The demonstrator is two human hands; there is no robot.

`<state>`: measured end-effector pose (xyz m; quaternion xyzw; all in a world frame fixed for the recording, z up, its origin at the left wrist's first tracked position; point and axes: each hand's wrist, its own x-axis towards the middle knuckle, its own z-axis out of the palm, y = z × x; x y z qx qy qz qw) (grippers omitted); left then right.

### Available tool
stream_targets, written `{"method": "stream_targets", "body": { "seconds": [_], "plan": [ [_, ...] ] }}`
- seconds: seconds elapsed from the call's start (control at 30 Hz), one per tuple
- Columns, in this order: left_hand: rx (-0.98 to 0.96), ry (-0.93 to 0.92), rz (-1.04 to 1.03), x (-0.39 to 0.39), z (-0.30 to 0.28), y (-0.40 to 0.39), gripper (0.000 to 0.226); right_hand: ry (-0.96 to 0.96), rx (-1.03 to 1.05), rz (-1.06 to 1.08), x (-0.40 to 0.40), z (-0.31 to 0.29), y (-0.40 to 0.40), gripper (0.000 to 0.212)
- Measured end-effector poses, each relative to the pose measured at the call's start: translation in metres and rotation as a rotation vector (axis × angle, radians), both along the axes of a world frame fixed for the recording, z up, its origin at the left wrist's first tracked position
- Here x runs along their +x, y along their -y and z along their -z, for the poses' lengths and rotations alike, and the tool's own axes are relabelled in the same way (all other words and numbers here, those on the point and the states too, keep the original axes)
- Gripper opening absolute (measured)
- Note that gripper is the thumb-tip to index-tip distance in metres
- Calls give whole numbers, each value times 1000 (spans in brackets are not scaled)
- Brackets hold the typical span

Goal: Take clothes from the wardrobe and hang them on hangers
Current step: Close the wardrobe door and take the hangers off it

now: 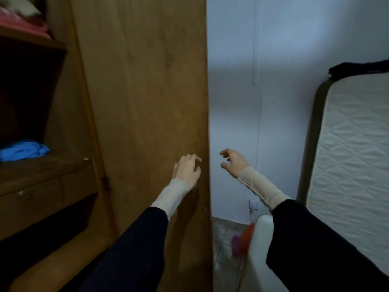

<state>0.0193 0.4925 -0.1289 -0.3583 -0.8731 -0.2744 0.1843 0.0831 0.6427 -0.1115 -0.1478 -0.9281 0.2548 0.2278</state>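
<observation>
At far left the wardrobe (42, 169) stands open: pink clothes (23, 25) lie on the top shelf, a blue garment (23, 149) on the lower shelf above the drawers (31, 197). No hanger is in view. The open door (143, 91) fills the middle. The left hand (186, 170) lies at the door's free edge, fingers loosely curled and touching the wood, clasping nothing that shows. The right hand (233, 163), past the edge before the wall (294, 60), is slack and empty. A mattress (353, 154) leans at right. The step looks like door handling, no garment yet taken. Next, a hand must travel left into the shelves and grasp a garment.
</observation>
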Motion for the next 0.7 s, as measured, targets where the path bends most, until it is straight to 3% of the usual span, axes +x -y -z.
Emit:
{"method": "stream_targets", "body": {
  "seconds": [0.43, 0.7],
  "plan": [
    [164, -286, -159, -54, -63, -32, 49, -225, -3, -78, -68, -82, -24, 50],
    [69, -208, -177, -71, -67, -69, 71, -242, -97, -228, -99, -105, -34, 58]
  ]
}}
